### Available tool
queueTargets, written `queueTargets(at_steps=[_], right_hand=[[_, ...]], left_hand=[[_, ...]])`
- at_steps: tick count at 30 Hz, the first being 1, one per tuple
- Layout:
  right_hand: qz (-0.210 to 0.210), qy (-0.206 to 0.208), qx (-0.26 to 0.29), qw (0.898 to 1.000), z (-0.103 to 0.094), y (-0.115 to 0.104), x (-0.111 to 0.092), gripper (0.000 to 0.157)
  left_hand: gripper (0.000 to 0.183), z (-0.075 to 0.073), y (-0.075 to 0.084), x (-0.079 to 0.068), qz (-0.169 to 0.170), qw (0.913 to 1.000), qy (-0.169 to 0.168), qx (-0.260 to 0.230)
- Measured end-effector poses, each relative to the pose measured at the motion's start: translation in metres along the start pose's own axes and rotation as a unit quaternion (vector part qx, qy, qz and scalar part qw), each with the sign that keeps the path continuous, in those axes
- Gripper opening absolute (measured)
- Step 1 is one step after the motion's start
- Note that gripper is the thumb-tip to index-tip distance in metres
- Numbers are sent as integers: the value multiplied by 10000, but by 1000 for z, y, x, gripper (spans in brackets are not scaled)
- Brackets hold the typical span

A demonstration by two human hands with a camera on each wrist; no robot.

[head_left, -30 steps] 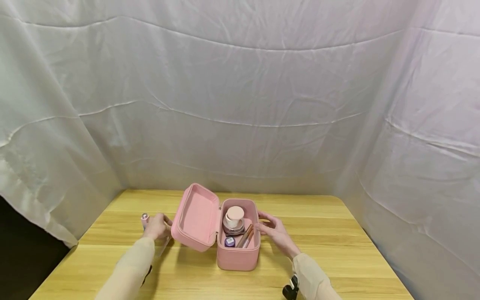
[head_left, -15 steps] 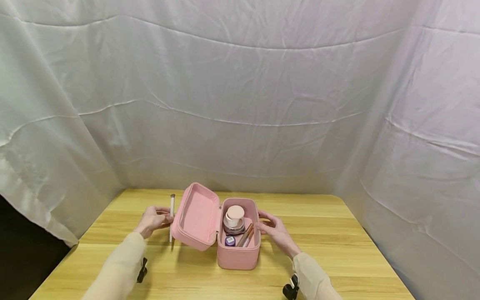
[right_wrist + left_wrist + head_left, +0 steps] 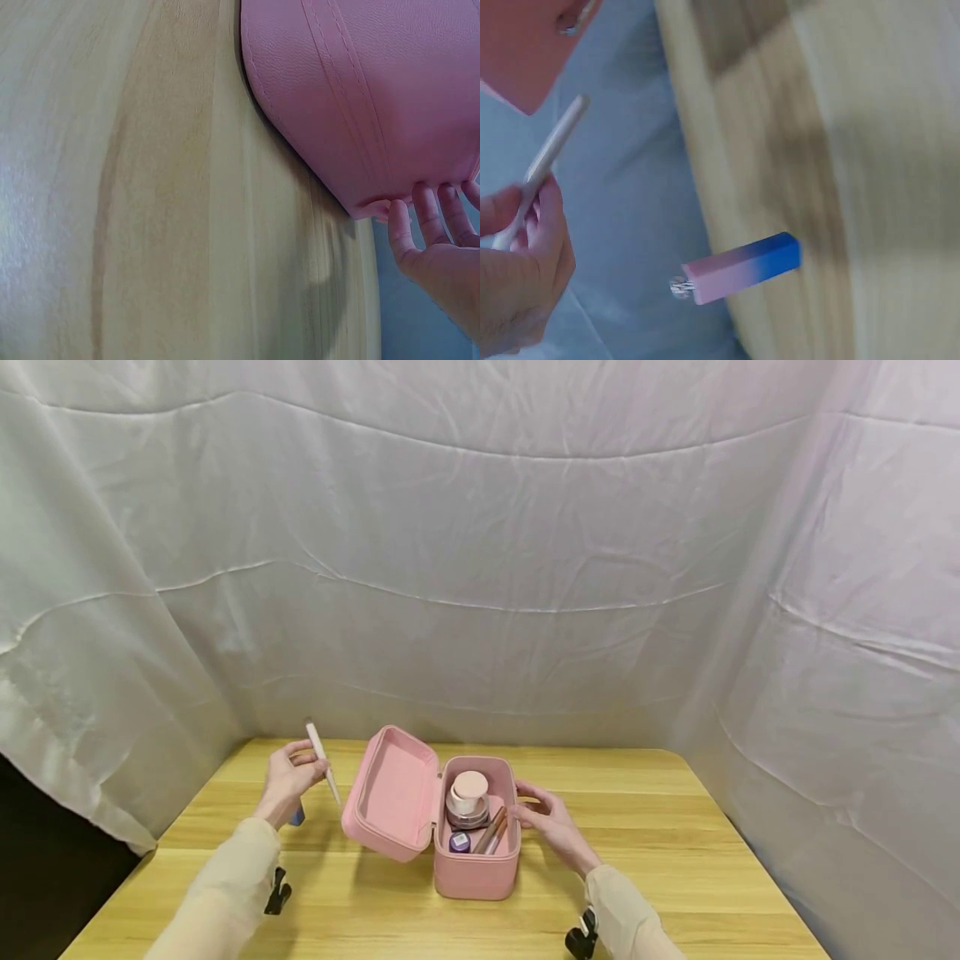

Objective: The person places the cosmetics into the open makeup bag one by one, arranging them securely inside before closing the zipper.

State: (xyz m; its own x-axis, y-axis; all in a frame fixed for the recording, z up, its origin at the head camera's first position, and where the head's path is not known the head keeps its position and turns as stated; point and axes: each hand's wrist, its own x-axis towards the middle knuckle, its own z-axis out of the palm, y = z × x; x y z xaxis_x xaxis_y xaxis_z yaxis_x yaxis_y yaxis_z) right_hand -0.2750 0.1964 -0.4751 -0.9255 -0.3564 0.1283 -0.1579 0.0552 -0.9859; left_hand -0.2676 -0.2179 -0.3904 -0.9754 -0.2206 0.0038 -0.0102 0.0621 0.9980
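Observation:
My left hand (image 3: 287, 774) pinches a slim white makeup brush (image 3: 324, 760) between thumb and fingers, left of the lid. In the left wrist view the brush (image 3: 551, 146) slants up from the left hand (image 3: 532, 266) toward the pink case. That pink cosmetic case (image 3: 476, 878) stands with its lid (image 3: 395, 789) swung out to the left. My right hand (image 3: 558, 827) touches the case's right side, thumb near the rim. The right wrist view has the right hand's (image 3: 442, 255) extended fingertips against the case wall (image 3: 330, 90).
Inside the case are a jar with a pale round lid (image 3: 471, 786), a small purple-capped pot (image 3: 460, 842) and brown tubes (image 3: 491, 833). A pink-to-blue square stick (image 3: 742, 268) stands on the wooden table (image 3: 622, 893), partly behind the left wrist. Grey curtains (image 3: 480, 677) hang around.
My left hand was beside the pink stick, then held the brush upright by the lid. It has since moved up and left with the brush, now tilted. The right hand and case stay put.

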Motion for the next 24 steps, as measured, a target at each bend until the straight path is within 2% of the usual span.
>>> queueTargets(at_steps=[4, 7, 11, 13, 16, 24], right_hand=[[0, -54, 51, 10000, 0, 0, 0, 59], [-17, -54, 84, 9999, 0, 0, 0, 60], [-67, -43, 45, 10000, -1, 0, 1, 60], [-75, -34, 23, 10000, -2, 1, 1, 60], [-67, -18, 36, 10000, -2, 1, 1, 60], [12, 35, 40, 10000, -1, 1, 0, 61]], left_hand=[[54, 3, 16, -4, 379, 9949, 716, 603], [46, 7, 30, -8, 940, 9811, 1219, 1174], [38, 19, 47, -14, 1877, 9586, 1635, 1380], [34, 26, 53, -17, 2317, 9487, 1674, 1351], [31, 38, 59, -23, 2736, 9400, 1559, 1315], [28, 66, 67, -35, 3268, 9252, 1100, 1584]])
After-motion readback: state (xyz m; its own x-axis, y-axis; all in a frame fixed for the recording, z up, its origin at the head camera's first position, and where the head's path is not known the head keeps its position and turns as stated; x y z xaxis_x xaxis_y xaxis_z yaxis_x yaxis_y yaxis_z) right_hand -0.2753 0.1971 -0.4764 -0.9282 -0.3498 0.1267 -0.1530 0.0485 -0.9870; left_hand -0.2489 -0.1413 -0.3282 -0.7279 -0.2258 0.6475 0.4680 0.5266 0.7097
